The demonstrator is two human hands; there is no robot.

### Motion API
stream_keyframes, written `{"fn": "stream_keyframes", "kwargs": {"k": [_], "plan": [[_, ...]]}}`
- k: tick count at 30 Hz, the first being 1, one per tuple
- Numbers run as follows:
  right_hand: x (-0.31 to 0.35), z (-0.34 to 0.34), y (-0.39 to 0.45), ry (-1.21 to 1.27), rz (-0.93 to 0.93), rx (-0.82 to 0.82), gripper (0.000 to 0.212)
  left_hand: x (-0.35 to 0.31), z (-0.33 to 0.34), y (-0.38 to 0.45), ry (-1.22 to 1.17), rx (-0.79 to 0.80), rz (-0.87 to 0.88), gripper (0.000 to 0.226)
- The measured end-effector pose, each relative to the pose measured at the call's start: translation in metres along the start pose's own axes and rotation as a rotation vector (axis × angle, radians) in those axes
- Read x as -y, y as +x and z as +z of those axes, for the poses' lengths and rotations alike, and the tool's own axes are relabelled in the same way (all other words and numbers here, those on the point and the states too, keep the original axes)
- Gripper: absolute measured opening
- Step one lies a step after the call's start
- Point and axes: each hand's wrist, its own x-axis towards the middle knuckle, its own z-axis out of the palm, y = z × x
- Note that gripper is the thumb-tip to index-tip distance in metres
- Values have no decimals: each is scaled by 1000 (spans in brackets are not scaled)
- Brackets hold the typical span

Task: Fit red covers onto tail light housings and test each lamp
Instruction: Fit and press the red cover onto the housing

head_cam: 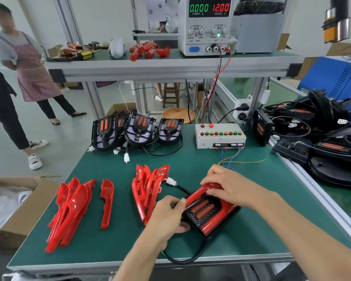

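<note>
Now press right hand (229, 187) flat-fingered on glossy red plastic cover (209, 189); left hand (167, 214), fingers curled, grips black tail light housing (199, 222) steady.

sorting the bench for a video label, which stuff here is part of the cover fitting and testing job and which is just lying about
Part of the job:
tail light housing, gripped by left hand, pressed by right hand
loose red covers
bare housings
test box
power supply

Lying about:
cardboard box
wooden stool
white object on the shelf
</note>
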Motion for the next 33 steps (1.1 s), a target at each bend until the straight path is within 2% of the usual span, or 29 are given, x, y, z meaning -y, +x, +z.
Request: {"fn": "stream_keyframes", "kwargs": {"k": [5, 10, 14, 18, 22, 27, 31, 33], "plan": [[-8, 7, -8, 140, 15, -76, 22, -4, 8, -2, -130, 7, 1, 15], [-11, 14, -21, 204, -31, -188, 19, -10, 12, -6, -189, 66, -28, 31], [-11, 16, -24, 218, -28, -202, 20, -19, 23, -5, -241, 119, -81, 40], [-13, 21, -28, 209, -5, -244, 23, -27, 24, 1, -147, 201, -66, 46], [-11, 25, -32, 234, -11, -303, 26, -27, 19, 3, -101, 299, -6, 44], [-6, 36, -35, 306, -4, -361, 26, -26, 14, 7, 40, 340, 34, 36], [4, 40, -34, 308, -40, -371, 26, -34, 16, 13, 246, 298, 50, 51], [6, 41, -34, 314, -39, -384, 26, -33, 20, 14, 311, 263, 118, 49]]}}
